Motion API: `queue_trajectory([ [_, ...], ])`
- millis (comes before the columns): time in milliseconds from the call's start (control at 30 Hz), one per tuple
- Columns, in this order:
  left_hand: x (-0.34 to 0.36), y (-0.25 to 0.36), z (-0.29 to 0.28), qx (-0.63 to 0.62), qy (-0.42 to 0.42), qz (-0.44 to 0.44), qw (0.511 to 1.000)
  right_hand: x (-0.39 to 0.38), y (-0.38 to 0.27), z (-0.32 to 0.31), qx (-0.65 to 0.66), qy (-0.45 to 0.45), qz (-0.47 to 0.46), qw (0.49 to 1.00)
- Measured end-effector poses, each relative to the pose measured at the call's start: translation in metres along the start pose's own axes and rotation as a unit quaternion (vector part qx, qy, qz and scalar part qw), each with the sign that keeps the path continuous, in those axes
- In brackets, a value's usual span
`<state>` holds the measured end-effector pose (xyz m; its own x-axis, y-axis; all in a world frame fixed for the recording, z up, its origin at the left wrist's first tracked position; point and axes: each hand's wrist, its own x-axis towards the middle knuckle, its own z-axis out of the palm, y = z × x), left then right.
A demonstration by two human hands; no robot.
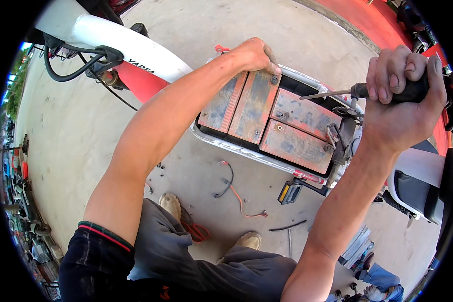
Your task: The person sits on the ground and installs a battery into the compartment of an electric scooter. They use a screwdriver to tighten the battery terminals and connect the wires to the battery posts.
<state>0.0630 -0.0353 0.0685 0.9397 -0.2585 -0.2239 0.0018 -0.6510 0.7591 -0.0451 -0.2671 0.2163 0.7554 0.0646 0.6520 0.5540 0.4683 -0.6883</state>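
Note:
An electric scooter's open footboard bay (246, 151) holds several dusty reddish batteries (297, 146) packed side by side. My left hand (254, 54) rests on the far edge of one long battery (254, 108), fingers curled over its top near a terminal bolt. My right hand (402, 95) is raised at the right, fist closed round the black handle of a screwdriver (337, 93) whose metal shaft points left over the batteries, its tip in the air above them.
The scooter's white and red front body (131, 50) with black cables lies upper left; its dark seat part (418, 186) is at the right. Loose red and black wires (236, 191), red-handled pliers (199, 231), a pedal (290, 193) and small tools lie on the concrete by my feet.

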Motion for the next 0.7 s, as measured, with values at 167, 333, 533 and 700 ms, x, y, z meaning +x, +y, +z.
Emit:
queue_trajectory([
  [167,-0.006,0.009,0.000,0.022,0.030,-0.003,0.999,0.008,-0.014,0.006,0.136,0.031,0.028,0.990],
  [333,-0.015,-0.021,0.018,-0.101,0.084,0.096,0.987,0.000,-0.049,0.029,0.061,0.006,0.016,0.998],
  [533,-0.037,-0.024,0.005,-0.072,-0.018,0.207,0.975,-0.015,-0.069,0.034,0.020,-0.005,0.030,0.999],
  [700,-0.034,-0.029,0.022,-0.096,0.029,0.205,0.974,-0.016,-0.058,0.038,0.019,0.013,0.053,0.998],
])
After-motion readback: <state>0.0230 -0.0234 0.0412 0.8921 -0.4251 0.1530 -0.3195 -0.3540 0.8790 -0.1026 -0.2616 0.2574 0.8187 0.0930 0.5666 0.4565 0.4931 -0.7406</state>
